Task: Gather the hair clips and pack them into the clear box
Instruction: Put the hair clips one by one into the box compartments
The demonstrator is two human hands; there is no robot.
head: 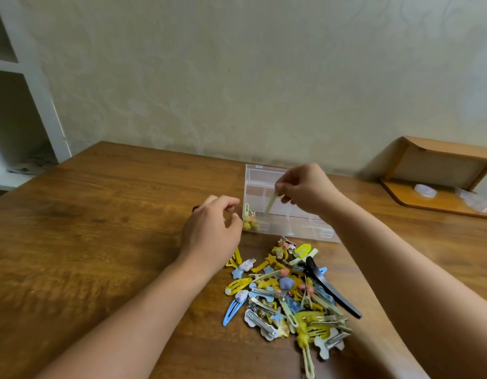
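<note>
Hands of one person reach forward over a brown wood-grain table (100, 228), seen from a head-worn camera looking down. The right hand (305, 188) hovers above a clear plastic compartment box (286, 222) that sits open on the table near a pale patterned wall (264, 77). Its thumb and fingertips pinch the top end of a slim pale-green hair clip (271, 203), which hangs down, slightly tilted, over the box's compartments. The clip is blurred, so its exact shape is hard to tell.

The left hand (212, 231) is just beside the box's left end, fingers loosely curled and holding nothing. Inside the box's front-left compartment lie a few small clips (249, 218) — yellow and pale ones, their detail unclear.

In front of the box, between the two forearms, a loose pile of hair clips (288, 294) is spread on the table: yellow, blue, silver and pale-green snap clips, some with star, cloud or bear charms. A long black plastic clip (328, 288) lies along the pile's right edge — angled toward the right forearm.

At far left stands a white shelving unit (20, 91). At far right, a wooden tray-like stand (439, 187) rests on the table, holding clear items that cannot be identified.
</note>
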